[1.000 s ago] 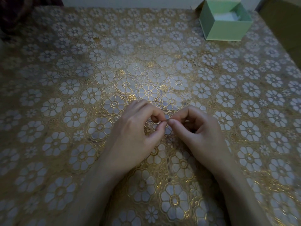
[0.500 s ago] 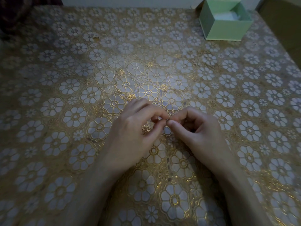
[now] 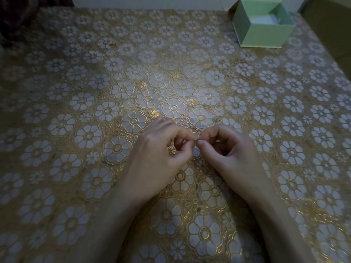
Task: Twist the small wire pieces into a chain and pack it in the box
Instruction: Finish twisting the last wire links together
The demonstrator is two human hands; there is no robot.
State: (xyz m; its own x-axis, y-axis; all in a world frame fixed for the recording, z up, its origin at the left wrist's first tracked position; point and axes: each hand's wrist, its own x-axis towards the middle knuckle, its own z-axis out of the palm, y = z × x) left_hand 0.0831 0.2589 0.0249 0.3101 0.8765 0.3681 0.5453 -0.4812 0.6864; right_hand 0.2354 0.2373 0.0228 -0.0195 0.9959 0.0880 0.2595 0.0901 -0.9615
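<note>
My left hand [image 3: 161,154] and my right hand [image 3: 231,154] meet fingertip to fingertip just above the table, near its front middle. Thumb and forefinger of each hand pinch a tiny wire piece [image 3: 196,141] between them; the wire is almost wholly hidden by the fingers and too small to make out. The other fingers of both hands are curled. An open pale green box [image 3: 264,35] stands at the far right corner, well away from the hands, with something white inside.
The table [image 3: 95,111] is covered by a cloth with a gold and white flower pattern. A brown surface [image 3: 334,31] borders the table on the right. Dark fabric [image 3: 22,14] lies at the far left corner.
Both hands stay in the same spot, pinching at the same point. The fingertips shift only slightly.
</note>
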